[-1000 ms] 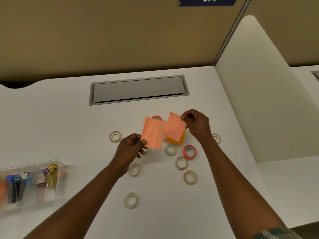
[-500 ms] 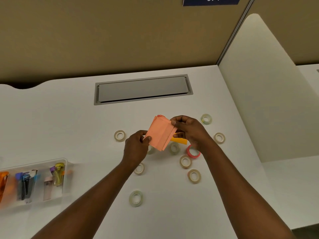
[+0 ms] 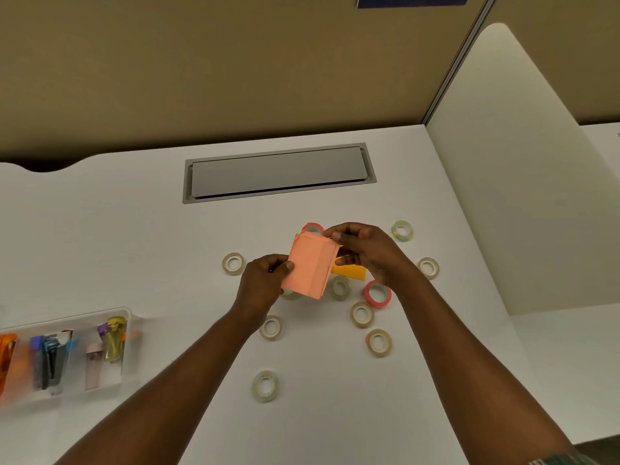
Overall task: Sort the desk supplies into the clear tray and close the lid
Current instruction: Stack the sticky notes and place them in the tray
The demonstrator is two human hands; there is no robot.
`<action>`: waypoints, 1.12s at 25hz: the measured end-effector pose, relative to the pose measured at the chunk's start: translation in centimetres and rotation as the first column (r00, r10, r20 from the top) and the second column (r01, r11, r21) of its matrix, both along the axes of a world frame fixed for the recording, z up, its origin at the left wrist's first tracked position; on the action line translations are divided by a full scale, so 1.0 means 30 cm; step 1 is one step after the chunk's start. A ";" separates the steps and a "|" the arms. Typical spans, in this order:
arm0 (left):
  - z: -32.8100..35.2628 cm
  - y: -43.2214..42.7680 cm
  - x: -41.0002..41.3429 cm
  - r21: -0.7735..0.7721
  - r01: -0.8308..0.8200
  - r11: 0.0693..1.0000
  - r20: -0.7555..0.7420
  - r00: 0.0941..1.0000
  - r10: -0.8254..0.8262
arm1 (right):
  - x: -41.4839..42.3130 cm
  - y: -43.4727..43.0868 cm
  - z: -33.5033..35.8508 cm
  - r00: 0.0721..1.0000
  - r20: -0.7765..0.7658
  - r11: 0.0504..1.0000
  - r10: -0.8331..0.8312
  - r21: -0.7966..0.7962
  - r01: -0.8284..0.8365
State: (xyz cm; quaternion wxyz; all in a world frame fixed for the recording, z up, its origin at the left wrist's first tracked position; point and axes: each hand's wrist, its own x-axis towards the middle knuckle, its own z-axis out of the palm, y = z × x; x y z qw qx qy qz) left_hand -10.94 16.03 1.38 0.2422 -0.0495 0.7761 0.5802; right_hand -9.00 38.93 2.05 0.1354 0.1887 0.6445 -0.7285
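Observation:
A stack of salmon-pink sticky notes (image 3: 310,266) is held above the white desk (image 3: 134,250) between both hands. My left hand (image 3: 265,283) pinches its lower left corner, and my right hand (image 3: 365,250) pinches its upper right edge. An orange sticky pad (image 3: 350,272) lies on the desk just below my right hand. Several tape rolls lie scattered around, among them a red roll (image 3: 377,294), a clear roll (image 3: 265,386) and a beige roll (image 3: 233,263). The clear tray (image 3: 129,317) sits at the left edge and holds clips and other small supplies.
A grey cable hatch (image 3: 278,172) is set into the desk behind the hands. A white divider panel (image 3: 523,182) walls off the right side. A tan partition (image 3: 235,68) runs along the back.
The two separate pink note stacks have been brought together into one stack held by both hands. The view has shifted slightly, so the tray shows more at the left.

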 end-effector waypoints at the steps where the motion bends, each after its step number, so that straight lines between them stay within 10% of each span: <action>1: -0.005 -0.004 -0.002 0.003 -0.012 1.000 0.016 1.000 0.012 | -0.006 0.010 -0.014 0.999 -0.013 0.993 -0.035 0.108 0.036; 5: -0.026 -0.030 -0.002 -0.019 -0.079 0.997 0.036 0.996 0.080 | -0.009 0.067 -0.099 0.995 0.097 0.504 0.009 0.859 -0.088; 9: -0.045 -0.057 0.004 -0.028 -0.099 0.995 0.046 0.994 0.101 | -0.002 0.080 -0.146 0.926 0.365 0.231 0.096 0.897 -0.377; 18: -0.058 -0.076 0.033 -0.028 -0.116 0.993 0.071 0.991 0.117 | -0.064 0.100 -0.147 0.888 0.451 0.243 0.087 0.855 -0.458; 28: -0.011 -0.082 0.034 0.084 -0.168 0.982 0.076 0.984 0.162 | -0.004 0.057 -0.113 0.997 0.059 0.721 -0.042 0.693 -0.011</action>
